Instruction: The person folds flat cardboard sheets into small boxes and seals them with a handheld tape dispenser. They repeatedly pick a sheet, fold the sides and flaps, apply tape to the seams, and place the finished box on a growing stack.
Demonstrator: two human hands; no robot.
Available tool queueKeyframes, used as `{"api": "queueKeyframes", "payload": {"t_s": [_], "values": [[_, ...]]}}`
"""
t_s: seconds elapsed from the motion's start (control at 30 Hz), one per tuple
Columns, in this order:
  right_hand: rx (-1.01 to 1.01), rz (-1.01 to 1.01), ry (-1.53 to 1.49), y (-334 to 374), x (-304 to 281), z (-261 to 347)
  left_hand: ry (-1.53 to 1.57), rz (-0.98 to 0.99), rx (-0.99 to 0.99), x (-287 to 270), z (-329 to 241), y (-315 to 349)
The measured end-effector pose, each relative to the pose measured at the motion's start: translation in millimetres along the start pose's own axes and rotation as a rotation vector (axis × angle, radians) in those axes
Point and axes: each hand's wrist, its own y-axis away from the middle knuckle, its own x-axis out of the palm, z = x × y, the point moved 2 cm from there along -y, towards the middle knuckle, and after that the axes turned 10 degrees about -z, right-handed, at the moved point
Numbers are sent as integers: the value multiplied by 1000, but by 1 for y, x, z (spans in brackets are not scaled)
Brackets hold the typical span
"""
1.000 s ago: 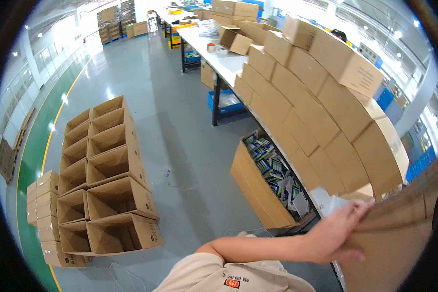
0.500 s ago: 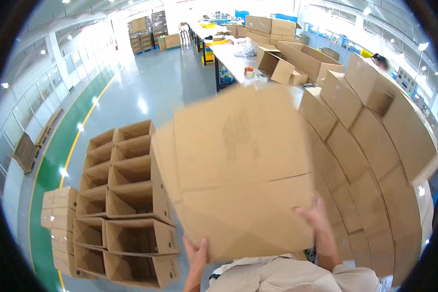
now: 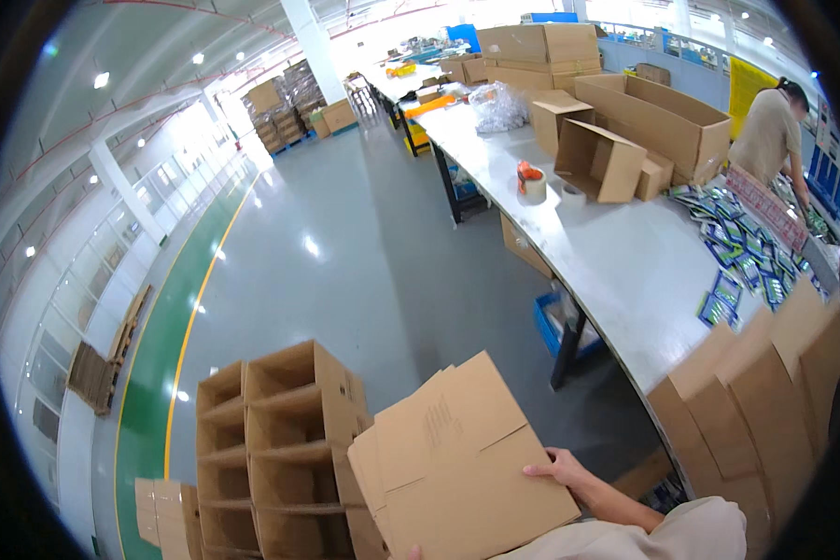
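Low in front of me I hold a folded flat cardboard box [image 3: 467, 467], tilted, with flap slits across it and faint dark print. My right hand [image 3: 562, 469] grips its right edge, thumb on top and fingers behind. Of my left hand [image 3: 414, 553] only a bit shows at the lower edge, against the box's near side; its other fingers are hidden. Just left of the box stand stacked rows of open cardboard boxes [image 3: 285, 401], their openings towards me.
A long white table [image 3: 616, 271] carries open cartons [image 3: 663, 121], tape rolls [image 3: 532, 184] and many small green-blue packets [image 3: 747, 243]. Upright cardboard sheets [image 3: 765, 401] lean at the right. Another person [image 3: 770, 131] bends over the far right side. A blue crate [image 3: 569, 327] sits below the table.
My view has swung up and right, showing more of the table and the other person. The flat box now sits lower in view, still held in both hands.
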Motion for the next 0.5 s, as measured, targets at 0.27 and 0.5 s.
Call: {"api": "queueKeyframes", "payload": {"t_s": [0.27, 0.5], "values": [[-294, -158, -294, -211, 7, 262, 255, 134, 366, 153, -348, -260], [-439, -212, -593, -378, -6, 440, 339, 346, 629, 306, -633, -415]]}}
